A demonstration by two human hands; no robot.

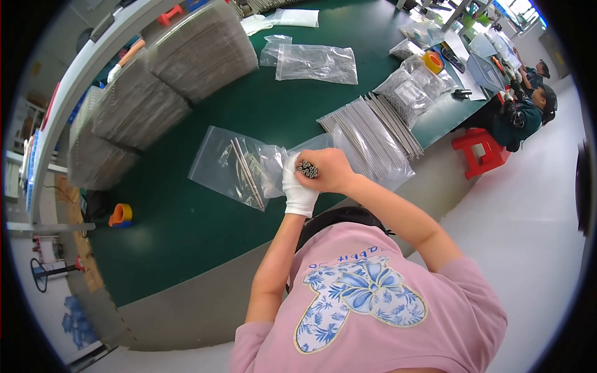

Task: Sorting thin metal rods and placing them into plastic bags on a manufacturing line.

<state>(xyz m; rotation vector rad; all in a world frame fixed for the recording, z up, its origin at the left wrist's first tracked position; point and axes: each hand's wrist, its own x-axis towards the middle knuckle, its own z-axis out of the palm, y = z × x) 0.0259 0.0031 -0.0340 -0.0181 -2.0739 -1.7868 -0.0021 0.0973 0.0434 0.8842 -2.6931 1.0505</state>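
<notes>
Here, thin metal tubes point(307, 168), bundled, round-ended.

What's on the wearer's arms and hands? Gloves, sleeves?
The left hand wears a white knit glove that ends at the wrist. The right hand is bare. Both forearms are uncovered; short pink sleeves of a T-shirt with a blue floral print stop above the elbows.

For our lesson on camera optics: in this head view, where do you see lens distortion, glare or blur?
Head view: the fisheye bends the green table's edge into a curve and leaves a black rim around the picture; the clear plastic bag shows pale glare; the left hand, gloved in white, and the right hand around the bundle of metal tubes look sharp; lighting is even, shadows faint.
</notes>
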